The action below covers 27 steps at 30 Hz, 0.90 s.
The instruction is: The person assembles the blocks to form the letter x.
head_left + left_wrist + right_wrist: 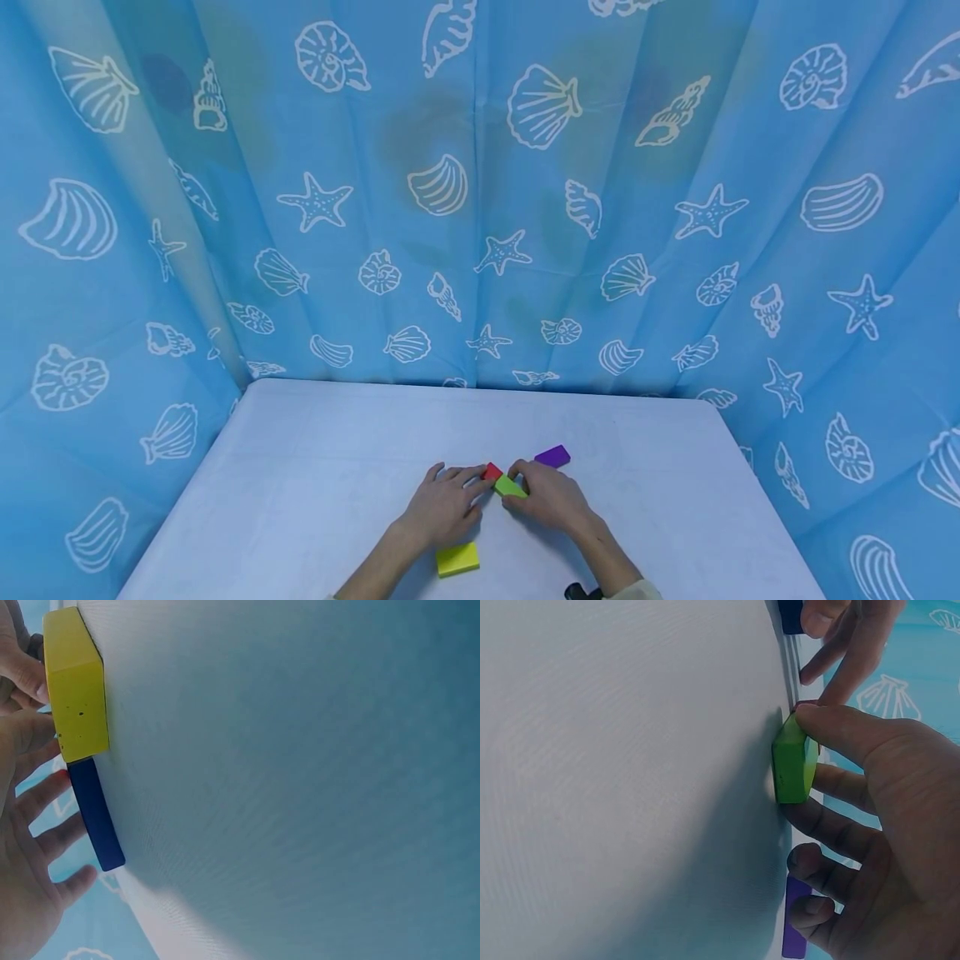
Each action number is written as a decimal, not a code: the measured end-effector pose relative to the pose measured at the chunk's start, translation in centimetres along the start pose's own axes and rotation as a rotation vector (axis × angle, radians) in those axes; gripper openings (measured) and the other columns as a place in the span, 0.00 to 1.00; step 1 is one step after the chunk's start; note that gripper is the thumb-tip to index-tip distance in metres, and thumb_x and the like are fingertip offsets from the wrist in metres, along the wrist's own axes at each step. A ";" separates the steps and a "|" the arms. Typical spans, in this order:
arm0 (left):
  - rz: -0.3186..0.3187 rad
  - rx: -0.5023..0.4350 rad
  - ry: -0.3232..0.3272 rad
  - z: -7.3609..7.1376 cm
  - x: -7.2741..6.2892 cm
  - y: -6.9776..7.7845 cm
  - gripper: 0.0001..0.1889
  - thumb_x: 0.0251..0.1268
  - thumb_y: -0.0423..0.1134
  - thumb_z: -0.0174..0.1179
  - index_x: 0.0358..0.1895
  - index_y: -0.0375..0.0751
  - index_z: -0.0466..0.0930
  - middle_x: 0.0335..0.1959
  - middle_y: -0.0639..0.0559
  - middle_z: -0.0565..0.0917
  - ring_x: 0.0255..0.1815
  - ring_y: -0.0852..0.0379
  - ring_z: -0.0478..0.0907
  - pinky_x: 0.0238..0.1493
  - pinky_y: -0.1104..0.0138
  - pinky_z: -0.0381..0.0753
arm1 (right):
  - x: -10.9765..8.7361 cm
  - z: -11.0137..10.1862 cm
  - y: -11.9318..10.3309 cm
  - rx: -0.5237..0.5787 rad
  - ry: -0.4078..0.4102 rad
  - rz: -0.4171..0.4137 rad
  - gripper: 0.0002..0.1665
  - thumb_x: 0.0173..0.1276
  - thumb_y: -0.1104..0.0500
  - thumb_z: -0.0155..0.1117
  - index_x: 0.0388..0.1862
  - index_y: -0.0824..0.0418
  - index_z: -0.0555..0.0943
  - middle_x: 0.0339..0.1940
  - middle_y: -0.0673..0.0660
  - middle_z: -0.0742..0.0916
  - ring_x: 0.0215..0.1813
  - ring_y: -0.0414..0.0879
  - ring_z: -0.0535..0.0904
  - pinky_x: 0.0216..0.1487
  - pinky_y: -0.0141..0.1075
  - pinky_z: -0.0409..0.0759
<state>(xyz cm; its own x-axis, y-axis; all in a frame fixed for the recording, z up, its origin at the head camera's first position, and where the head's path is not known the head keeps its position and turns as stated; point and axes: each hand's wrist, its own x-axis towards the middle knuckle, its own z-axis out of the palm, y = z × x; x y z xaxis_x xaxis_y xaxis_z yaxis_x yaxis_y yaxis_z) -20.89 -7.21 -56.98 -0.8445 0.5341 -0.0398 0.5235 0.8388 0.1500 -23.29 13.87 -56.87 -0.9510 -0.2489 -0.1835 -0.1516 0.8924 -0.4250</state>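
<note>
In the head view my right hand (551, 496) pinches a green block (511, 487) between thumb and fingers. A small red block (492, 472) touches the far end of the green one. My left hand (446, 504) reaches in from the other side, its fingers extended and spread, the fingertips at the red block. Nearer the front lies a yellow block (457, 559), beside the left wrist. A dark blue block (95, 814) shows in the left wrist view near the left fingers; the head view hides it. Beyond the right hand is a purple block (552, 457), partly covered.
All this lies on a table with a white cover (330, 467). A blue curtain (480, 208) with white seashell prints hangs behind and along both sides. A small black object (576, 592) shows at the bottom edge by the right forearm.
</note>
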 end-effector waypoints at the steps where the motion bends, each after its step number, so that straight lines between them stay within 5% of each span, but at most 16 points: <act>1: 0.000 -0.002 0.000 0.0 0.0 0.0 0.26 0.73 0.54 0.58 0.73 0.64 0.70 0.74 0.60 0.70 0.71 0.52 0.70 0.72 0.41 0.62 | 0.0 0.0 0.0 0.001 0.001 0.000 0.26 0.58 0.41 0.76 0.52 0.51 0.82 0.32 0.45 0.82 0.34 0.42 0.76 0.39 0.42 0.82; 13: -0.003 -0.016 -0.004 0.1 0.0 -0.1 0.27 0.73 0.54 0.57 0.74 0.65 0.68 0.74 0.60 0.69 0.72 0.52 0.69 0.72 0.40 0.61 | -0.1 0.3 -0.3 -0.007 0.046 -0.072 0.27 0.60 0.43 0.75 0.56 0.46 0.81 0.45 0.49 0.82 0.50 0.48 0.81 0.54 0.52 0.83; 27: -0.001 -0.030 -0.001 0.1 -0.1 -0.1 0.27 0.73 0.53 0.57 0.73 0.65 0.69 0.74 0.60 0.69 0.72 0.51 0.69 0.72 0.39 0.60 | -0.2 0.1 -0.8 0.025 0.002 -0.070 0.26 0.64 0.47 0.73 0.60 0.48 0.81 0.43 0.47 0.84 0.44 0.44 0.81 0.53 0.50 0.83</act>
<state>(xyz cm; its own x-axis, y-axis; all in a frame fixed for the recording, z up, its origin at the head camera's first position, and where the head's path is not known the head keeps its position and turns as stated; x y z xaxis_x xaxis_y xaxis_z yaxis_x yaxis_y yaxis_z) -20.86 -7.33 -57.07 -0.8450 0.5332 -0.0406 0.5188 0.8358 0.1795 -22.95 13.12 -56.59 -0.9388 -0.3097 -0.1508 -0.2111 0.8632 -0.4587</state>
